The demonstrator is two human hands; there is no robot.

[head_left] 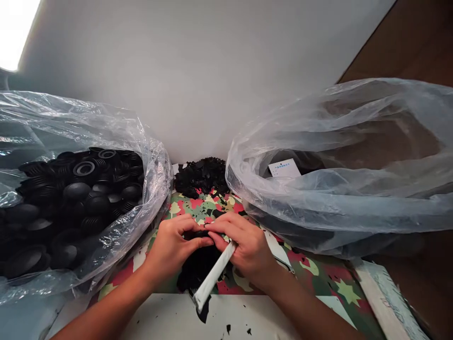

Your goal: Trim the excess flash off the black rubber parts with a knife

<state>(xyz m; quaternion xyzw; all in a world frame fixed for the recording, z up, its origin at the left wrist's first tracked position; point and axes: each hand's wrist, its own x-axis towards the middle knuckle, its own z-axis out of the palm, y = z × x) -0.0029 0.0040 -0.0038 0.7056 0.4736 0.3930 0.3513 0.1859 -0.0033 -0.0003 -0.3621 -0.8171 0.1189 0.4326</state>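
Observation:
My left hand (179, 244) is closed, thumb and forefinger pinching a small black rubber-like part (201, 233), mostly hidden by the fingers. Closed beside it, my right hand (244, 243) has its fingertips at the same part. A slim white-wrapped tool (214, 278) is tucked in the right hand and slants down to the left; I cannot make out its kind. Below the hands lies a dark heap of black scraps (194, 271). To the left, a clear plastic bag (155, 165) holds many round, ribbed black rubber parts (95, 205).
Another clear plastic bag (318, 208) lines a box on the right, with a white printed card (284, 168) inside. Black trimmings (203, 174) are piled against the wall. A camouflage-patterned cloth (311, 269) and a white board (170, 316) with black bits cover the worktop.

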